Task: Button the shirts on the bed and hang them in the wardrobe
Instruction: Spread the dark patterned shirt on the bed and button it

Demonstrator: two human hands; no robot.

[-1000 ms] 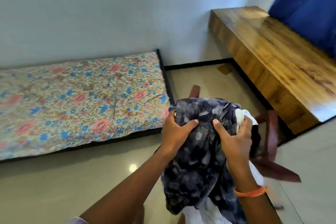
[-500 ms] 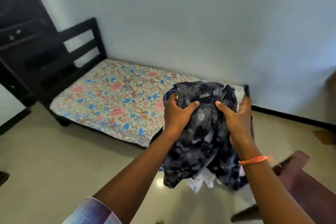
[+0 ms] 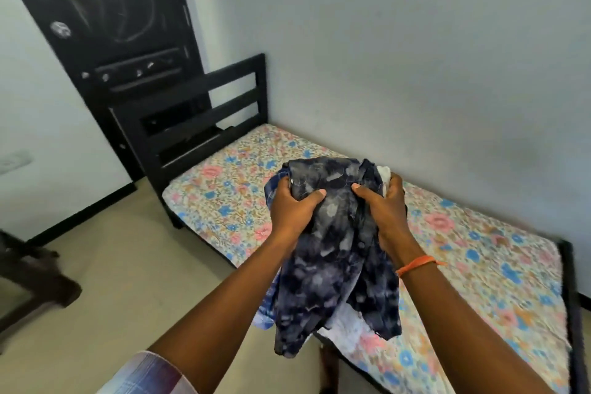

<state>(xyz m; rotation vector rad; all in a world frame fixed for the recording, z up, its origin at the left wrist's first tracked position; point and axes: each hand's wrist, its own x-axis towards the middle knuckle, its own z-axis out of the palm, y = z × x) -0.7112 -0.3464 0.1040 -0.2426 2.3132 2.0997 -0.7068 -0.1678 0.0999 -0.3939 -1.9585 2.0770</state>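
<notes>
I hold a bundle of shirts in front of me over the near edge of the bed. The outer one is a dark navy shirt with pale blotches; white cloth hangs below it and a blue patterned piece peeks out at the left. My left hand grips the bundle's upper left, thumb across the front. My right hand, an orange band on its wrist, grips the upper right. The bed has a floral sheet with nothing lying on it.
A black slatted headboard stands at the bed's far left end, with a tall dark door or cabinet behind it. Dark wooden furniture sits at the left edge on the beige floor. A pale wall runs behind the bed.
My view has swung left from the wooden bench and red stool to the bed's head end. Both hands keep the same grip on the bundle, which now hangs over the bed.
</notes>
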